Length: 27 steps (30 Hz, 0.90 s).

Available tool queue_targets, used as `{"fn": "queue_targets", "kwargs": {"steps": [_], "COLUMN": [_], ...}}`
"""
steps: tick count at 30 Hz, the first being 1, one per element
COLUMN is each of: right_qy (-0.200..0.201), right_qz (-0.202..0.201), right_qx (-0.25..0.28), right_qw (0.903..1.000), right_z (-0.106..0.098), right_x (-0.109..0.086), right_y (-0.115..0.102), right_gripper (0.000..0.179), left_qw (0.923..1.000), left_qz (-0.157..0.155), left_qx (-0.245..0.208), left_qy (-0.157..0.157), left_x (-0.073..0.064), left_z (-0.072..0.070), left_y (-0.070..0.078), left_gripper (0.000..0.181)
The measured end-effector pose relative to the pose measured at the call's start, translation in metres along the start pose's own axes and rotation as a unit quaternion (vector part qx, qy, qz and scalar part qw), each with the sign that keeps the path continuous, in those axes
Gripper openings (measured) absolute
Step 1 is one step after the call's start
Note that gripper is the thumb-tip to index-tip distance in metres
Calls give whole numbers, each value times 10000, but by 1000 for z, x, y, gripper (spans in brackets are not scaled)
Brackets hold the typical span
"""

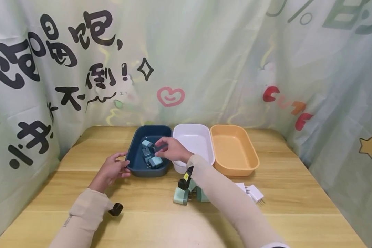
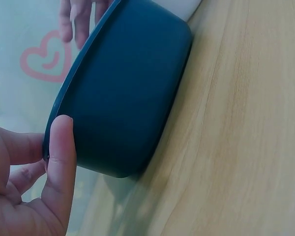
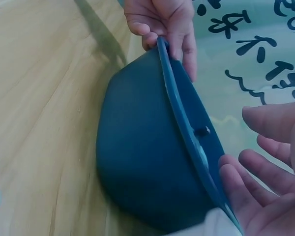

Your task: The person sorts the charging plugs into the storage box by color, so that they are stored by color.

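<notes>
A dark blue bin point(image 1: 150, 173) stands at the left of a row of bins, with several blue plug chargers point(image 1: 156, 162) lying inside. At its left side my left hand point(image 1: 111, 170) pinches the rim; in the left wrist view the thumb point(image 2: 62, 147) lies along the outer wall. My right hand point(image 1: 175, 150) is over the bin's right side. In the right wrist view its thumb and fingers point(image 3: 258, 184) are spread apart with nothing between them, fingertips right at the rim. A small dark piece point(image 3: 202, 131) shows inside the bin there.
A white bin point(image 1: 193, 143) and an orange bin point(image 1: 235, 151) stand beside the blue one. In front lie several green chargers point(image 1: 181, 196), partly hidden by the right forearm, and white chargers point(image 1: 255, 193). A printed curtain point(image 1: 204, 69) hangs behind the wooden table point(image 1: 155, 220).
</notes>
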State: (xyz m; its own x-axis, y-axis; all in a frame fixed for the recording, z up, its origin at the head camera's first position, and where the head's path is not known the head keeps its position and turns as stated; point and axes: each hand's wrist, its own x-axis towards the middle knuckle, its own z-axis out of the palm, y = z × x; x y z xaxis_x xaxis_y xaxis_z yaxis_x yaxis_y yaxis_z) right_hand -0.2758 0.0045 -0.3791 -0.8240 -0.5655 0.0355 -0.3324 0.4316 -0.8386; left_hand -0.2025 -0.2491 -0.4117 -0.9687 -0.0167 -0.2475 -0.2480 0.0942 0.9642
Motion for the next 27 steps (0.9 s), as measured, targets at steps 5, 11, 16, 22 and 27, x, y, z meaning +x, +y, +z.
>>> {"fn": "queue_targets", "kwargs": {"steps": [5,11,16,22,27], "right_qy": [-197,-575,-815,-1082,-1160], "right_qz": [-178,-462,-574,-775,-722], "right_qx": [34,401,570,753,897], "right_qw": [9996,9965,9934,9882,9865], "right_z": [-15,-35,-45,-52,-59], "right_x": [-17,-41,-61,-86,-108], "right_y": [0,-1,3,14,25], "right_gripper": [40,46,50,54,57], "left_qw": [10000,9999,9999,9999,9999], "left_qz": [-54,-61,-102,-115,-83], "left_qx": [49,101,106,90,65], "left_qy": [17,-4,-7,1,-36], "left_x": [-2,-2,-1,-1,0], "left_z": [0,-1,-2,-2,-1], "left_y": [2,3,4,4,3], "left_gripper": [54,54,55,56,56]}}
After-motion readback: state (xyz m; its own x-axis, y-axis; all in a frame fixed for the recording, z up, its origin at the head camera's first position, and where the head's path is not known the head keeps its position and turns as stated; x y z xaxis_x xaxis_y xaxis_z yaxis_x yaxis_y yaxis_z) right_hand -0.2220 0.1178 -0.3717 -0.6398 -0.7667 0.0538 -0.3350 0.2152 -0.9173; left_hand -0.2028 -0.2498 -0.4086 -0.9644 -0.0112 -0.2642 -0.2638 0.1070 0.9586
